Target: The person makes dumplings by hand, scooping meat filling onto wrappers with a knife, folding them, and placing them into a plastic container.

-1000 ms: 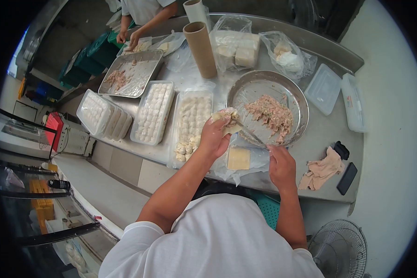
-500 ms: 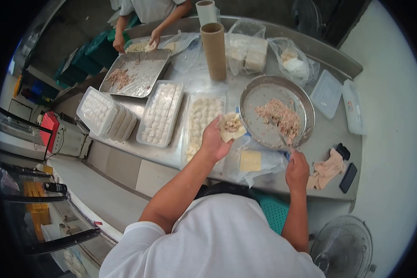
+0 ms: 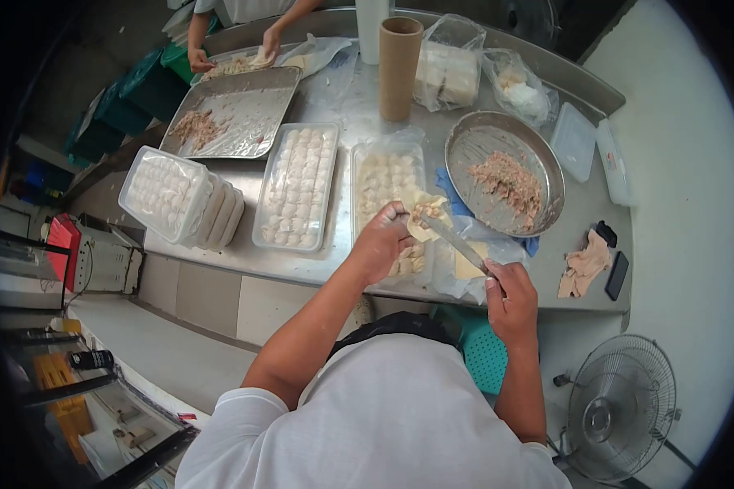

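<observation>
My left hand (image 3: 383,243) holds a thin dumpling wrapper (image 3: 422,204) with meat filling on it, above a plastic tray of dumplings (image 3: 389,171). In my right hand (image 3: 511,301) is a long flat-bladed knife (image 3: 462,245), its tip touching the filling on the wrapper. A round metal pan (image 3: 506,218) to the right contains a mound of minced meat filling (image 3: 507,181). Below the knife, square yellowish wrappers (image 3: 471,259) lie on plastic sheeting, partly hidden by the blade and my hand.
A closed tray of dumplings (image 3: 296,187) and stacked full containers (image 3: 167,193) stand left. Beyond are a rectangular metal tray (image 3: 253,106), a cardboard tube (image 3: 400,69) and bagged blocks (image 3: 448,73). A co-worker's hands (image 3: 267,45) work at the far left. A cloth (image 3: 585,265) and phone (image 3: 616,275) lie right.
My right hand has brought the knife from the pan's filling over to the wrapper in my left hand. The whole view has also shifted slightly.
</observation>
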Tool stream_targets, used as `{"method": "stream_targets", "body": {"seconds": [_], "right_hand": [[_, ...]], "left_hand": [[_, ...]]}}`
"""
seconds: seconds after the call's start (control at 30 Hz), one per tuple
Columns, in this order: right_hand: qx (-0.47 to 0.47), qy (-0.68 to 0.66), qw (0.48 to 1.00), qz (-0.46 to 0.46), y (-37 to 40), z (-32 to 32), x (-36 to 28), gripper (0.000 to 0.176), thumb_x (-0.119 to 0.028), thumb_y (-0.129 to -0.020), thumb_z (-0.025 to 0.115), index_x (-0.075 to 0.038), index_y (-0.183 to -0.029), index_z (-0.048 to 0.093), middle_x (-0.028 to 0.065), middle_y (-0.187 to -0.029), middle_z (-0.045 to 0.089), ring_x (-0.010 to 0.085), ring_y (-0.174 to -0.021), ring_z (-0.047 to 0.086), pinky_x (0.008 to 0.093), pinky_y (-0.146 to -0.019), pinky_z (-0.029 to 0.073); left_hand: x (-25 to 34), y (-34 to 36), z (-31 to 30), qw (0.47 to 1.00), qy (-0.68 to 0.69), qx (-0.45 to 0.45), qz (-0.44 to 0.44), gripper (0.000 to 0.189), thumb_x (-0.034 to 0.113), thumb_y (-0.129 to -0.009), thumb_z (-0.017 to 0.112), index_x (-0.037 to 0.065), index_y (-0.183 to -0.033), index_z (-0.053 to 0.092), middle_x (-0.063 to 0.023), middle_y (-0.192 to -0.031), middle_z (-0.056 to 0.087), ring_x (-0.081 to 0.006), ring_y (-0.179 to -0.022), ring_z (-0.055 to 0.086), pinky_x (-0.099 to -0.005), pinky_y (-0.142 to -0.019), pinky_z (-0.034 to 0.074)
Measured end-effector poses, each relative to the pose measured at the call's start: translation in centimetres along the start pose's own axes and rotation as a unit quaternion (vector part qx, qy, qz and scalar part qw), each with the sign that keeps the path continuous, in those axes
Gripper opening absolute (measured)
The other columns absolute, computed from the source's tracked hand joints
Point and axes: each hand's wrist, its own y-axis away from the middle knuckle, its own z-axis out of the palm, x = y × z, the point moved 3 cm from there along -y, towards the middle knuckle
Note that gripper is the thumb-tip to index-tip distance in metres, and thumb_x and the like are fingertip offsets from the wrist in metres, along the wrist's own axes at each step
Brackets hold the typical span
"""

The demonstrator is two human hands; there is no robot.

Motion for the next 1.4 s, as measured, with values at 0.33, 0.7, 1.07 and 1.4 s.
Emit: {"method": "stream_targets", "body": {"seconds": [0.33, 0.7, 1.07, 1.4], "right_hand": [[-0.129, 0.064, 0.989, 0.042, 1.4, 0.0, -1.6, 0.015, -0.004, -0.084, 0.062, -0.004, -0.097, 0.07, 0.0143, -0.08, 0.061, 0.0323, -0.071, 0.06, 0.0378, -0.065, 0.049], [-0.096, -0.245, 0.934, 0.242, 5.4, 5.7, 2.2, 0.021, -0.021, -0.087, 0.072, 0.0, -0.092, 0.068, -0.0001, -0.071, 0.057, 0.0119, -0.058, 0.051, 0.0281, -0.057, 0.044], [-0.139, -0.388, 0.88, 0.239, 3.2, 6.4, 4.1, 0.035, -0.028, -0.091, 0.07, 0.0, -0.111, 0.06, 0.0047, -0.092, 0.064, 0.0124, -0.084, 0.06, 0.0291, -0.079, 0.049], [-0.066, -0.565, 0.747, 0.344, 5.1, 4.0, 8.0, 0.027, -0.021, -0.09, 0.071, -0.003, -0.109, 0.061, -0.0016, -0.08, 0.055, 0.0024, -0.055, 0.041, 0.0202, -0.042, 0.033]], "left_hand": [[1.2, 4.0, -2.0, 0.666, -0.701, -0.135, 0.215, 0.037, -0.006, -0.073, 0.071, 0.004, -0.106, 0.059, -0.0143, -0.1, 0.061, -0.0359, -0.092, 0.062, -0.0363, -0.079, 0.05], [-4.2, 3.3, -2.3, 0.936, -0.297, 0.041, 0.185, 0.017, 0.014, -0.09, 0.072, 0.007, -0.094, 0.057, -0.0007, -0.075, 0.059, -0.0081, -0.067, 0.053, -0.0263, -0.062, 0.045], [-7.2, 3.9, 2.2, 0.909, -0.406, 0.094, -0.021, 0.022, 0.017, -0.098, 0.058, 0.002, -0.113, 0.062, -0.006, -0.103, 0.063, -0.017, -0.096, 0.061, -0.0312, -0.085, 0.051], [-7.5, 2.2, 7.1, 0.71, -0.659, -0.169, 0.179, 0.052, -0.009, -0.074, 0.073, 0.01, -0.122, 0.066, -0.012, -0.111, 0.063, -0.0289, -0.103, 0.064, -0.0336, -0.086, 0.053]]}}
